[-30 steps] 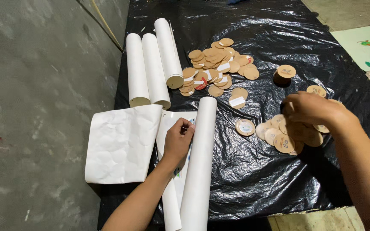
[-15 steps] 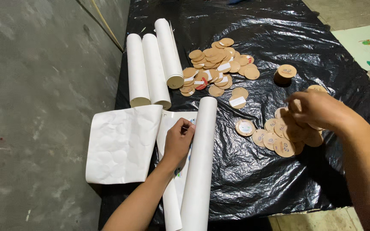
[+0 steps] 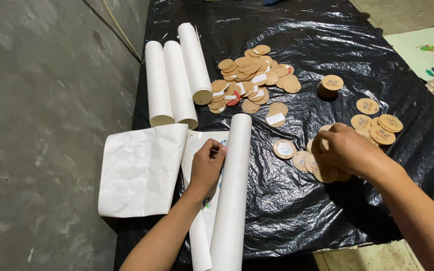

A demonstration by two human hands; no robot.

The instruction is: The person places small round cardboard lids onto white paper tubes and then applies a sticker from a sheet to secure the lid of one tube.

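My left hand (image 3: 208,163) rests with curled fingers on a printed paper sheet (image 3: 199,150), right beside a long white paper tube (image 3: 233,190) lying on the black plastic sheet (image 3: 327,45). My right hand (image 3: 345,149) is bent over a cluster of round brown cardboard discs (image 3: 305,160), fingertips down among them; whether it grips one is hidden. One disc with a pale centre (image 3: 284,149) lies just left of that hand.
Three white tubes (image 3: 177,75) lie side by side at the back left. A crumpled white sheet (image 3: 141,168) hangs toward the grey floor (image 3: 41,125). A big pile of discs (image 3: 252,78), a small stack (image 3: 330,85) and more discs (image 3: 380,125) lie around.
My right hand has slid left and nearer, from the right-hand discs onto the cluster beside the pale-centred disc. My left hand has stayed on the paper.
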